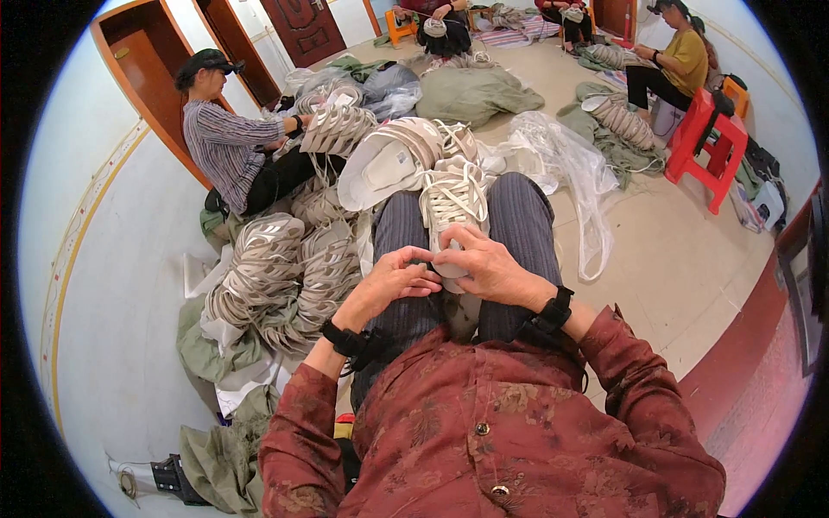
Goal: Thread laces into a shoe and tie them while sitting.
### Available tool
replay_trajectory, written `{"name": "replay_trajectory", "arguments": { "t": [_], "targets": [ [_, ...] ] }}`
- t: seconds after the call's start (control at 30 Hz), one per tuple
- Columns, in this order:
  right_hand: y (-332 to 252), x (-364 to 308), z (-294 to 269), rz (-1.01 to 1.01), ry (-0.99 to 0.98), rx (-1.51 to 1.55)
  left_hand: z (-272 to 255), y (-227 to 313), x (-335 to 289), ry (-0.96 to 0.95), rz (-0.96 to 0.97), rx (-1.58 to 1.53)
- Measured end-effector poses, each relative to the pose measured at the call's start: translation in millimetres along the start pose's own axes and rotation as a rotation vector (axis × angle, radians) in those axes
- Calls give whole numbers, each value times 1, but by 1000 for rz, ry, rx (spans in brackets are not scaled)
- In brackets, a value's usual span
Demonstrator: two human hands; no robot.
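Between my thighs lies a cream shoe upper (454,200) with pale laces crossed over its front. Its near end is partly hidden by my hands. My right hand (494,269) is closed over that near end, thumb and forefinger bent together. Against its fingertips my left hand (393,283) has its fingers curled and pressed together; whether a lace end is between them is hidden. Just beyond, a stack of beige and white shoe uppers (393,155) rests toward the left of my knees.
Bundles of nested shoe uppers (255,272) lie at my left on green cloth (194,341). A clear plastic bag (574,164) is on the floor at right, near a red plastic stool (710,151). A person in a striped top (226,138) sits at left; others sit farther back.
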State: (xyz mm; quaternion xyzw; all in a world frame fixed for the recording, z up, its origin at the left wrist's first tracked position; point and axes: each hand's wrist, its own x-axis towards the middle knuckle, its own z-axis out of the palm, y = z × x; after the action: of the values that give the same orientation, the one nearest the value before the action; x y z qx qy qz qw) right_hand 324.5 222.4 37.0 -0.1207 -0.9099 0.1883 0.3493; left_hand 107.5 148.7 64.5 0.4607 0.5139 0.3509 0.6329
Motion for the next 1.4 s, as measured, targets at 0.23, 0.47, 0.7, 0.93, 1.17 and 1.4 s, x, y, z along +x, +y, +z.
{"name": "replay_trajectory", "arguments": {
  "t": [0.23, 0.47, 0.7, 0.93, 1.17, 1.4],
  "targets": [
    [-7, 9, 3, -129, 17, -291, -5, -4, -1, -44, 10, -30],
    [-19, 8, 5, -135, -96, -460, -5, -10, -2, -70, 8, 66],
    [-33, -11, -7, -89, -257, -540, -1, -7, -17, -78, 34, 139],
    [-24, -16, -5, -103, -224, -419, -2, -4, -19, -109, 25, 53],
    [3, -10, -9, -28, -50, 129, -18, 9, 6, 74, 97, -8],
    [31, 2, -32, 390, 310, 172, -26, 21, 39, 336, 312, 144]
  ]
}}
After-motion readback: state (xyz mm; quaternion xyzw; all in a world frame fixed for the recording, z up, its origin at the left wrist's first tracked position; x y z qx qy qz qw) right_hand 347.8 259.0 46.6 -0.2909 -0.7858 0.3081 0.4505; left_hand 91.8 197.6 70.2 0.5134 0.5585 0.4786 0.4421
